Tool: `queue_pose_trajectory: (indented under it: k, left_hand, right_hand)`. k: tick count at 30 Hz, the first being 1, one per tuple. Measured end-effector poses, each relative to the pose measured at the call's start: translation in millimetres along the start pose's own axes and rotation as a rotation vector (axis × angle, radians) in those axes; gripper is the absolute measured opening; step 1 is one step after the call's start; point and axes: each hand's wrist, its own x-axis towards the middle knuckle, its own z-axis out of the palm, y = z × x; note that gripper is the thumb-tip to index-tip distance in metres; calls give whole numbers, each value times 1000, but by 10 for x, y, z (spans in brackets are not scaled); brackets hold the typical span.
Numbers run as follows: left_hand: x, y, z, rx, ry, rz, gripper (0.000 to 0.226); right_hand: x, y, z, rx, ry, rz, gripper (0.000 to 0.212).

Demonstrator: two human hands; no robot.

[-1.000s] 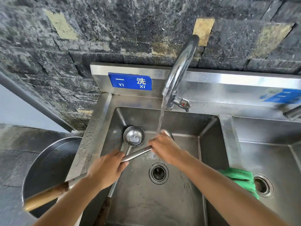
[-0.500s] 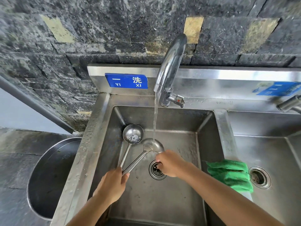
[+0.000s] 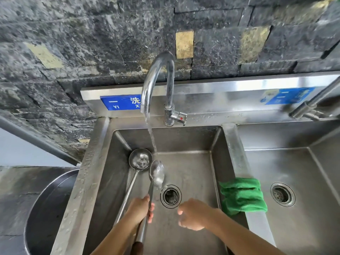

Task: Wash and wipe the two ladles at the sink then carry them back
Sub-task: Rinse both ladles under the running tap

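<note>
Two steel ladles are in the left basin of the steel sink (image 3: pixel 103 173). My left hand (image 3: pixel 139 210) grips the shaft of one ladle (image 3: pixel 156 173), whose bowl is tilted on edge under the running stream from the tap (image 3: pixel 158 78). The second ladle (image 3: pixel 140 160) leans against the basin's back left corner, bowl up, its handle running down toward me. My right hand (image 3: pixel 193 214) hovers above the basin floor to the right of the drain (image 3: pixel 170 196), fingers loosely curled, holding nothing.
A folded green cloth (image 3: pixel 242 196) lies on the divider between the two basins. The right basin (image 3: pixel 294 162) has its own drain and a second tap (image 3: pixel 312 107) at the far right. A large steel pot (image 3: pixel 46 208) stands left of the sink.
My right hand has let go of the ladle bowl and pulled back toward me. My left hand has turned the ladle so its shaft points straight away and its bowl stands on edge under the water.
</note>
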Motion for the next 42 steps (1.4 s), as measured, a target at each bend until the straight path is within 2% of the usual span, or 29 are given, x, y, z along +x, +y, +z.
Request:
queue_pose_trajectory:
  k: [5, 11, 14, 17, 19, 21, 24, 26, 31, 35, 38, 40, 42]
  left_hand:
    - [11, 130, 55, -110, -84, -69, 48]
    - [-154, 245, 285, -135, -100, -110, 52]
    - [-335, 325, 486, -83, 47, -1, 41]
    - [-432, 362, 664, -101, 74, 24, 41]
    - [-569, 418, 775, -141, 40, 9, 47]
    - [-643, 467, 898, -11, 118, 86, 45]
    - [-779, 531, 1049, 352, 271, 234, 41]
    - [-798, 560, 1132, 383, 287, 264, 41]
    - [-1095, 676, 1362, 269, 255, 358, 42]
    - [-1369, 778, 1565, 200, 207, 418, 42]
    - [-1523, 836, 1736, 151, 96, 454, 42]
    - [-1697, 880, 1857, 94, 22, 464, 42]
    - [-1853, 933, 2002, -9, -65, 477, 39]
  right_hand:
    - [-168, 159, 25, 45, 9, 7, 48]
    - [-326, 299, -18, 124, 11, 22, 50]
    - [-447, 311, -60, 227, 31, 23, 48]
    - [-575, 253, -97, 428, 81, 32, 62]
    - [-632, 196, -99, 710, 85, 46, 70]
    - [-707, 127, -126, 966, 57, 55, 63]
    - [-896, 39, -192, 1181, 34, 64, 35]
    - [-1026, 20, -206, 1279, 21, 70, 32]
    - [-1404, 105, -134, 1444, 24, -54, 24]
    - [-1677, 259, -149, 1436, 90, -114, 18]
    - [-1959, 404, -263, 1384, 174, -85, 13]
    - [-2167, 505, -349, 1347, 235, -53, 3]
    - [-2408, 615, -459, 1286, 256, -13, 11]
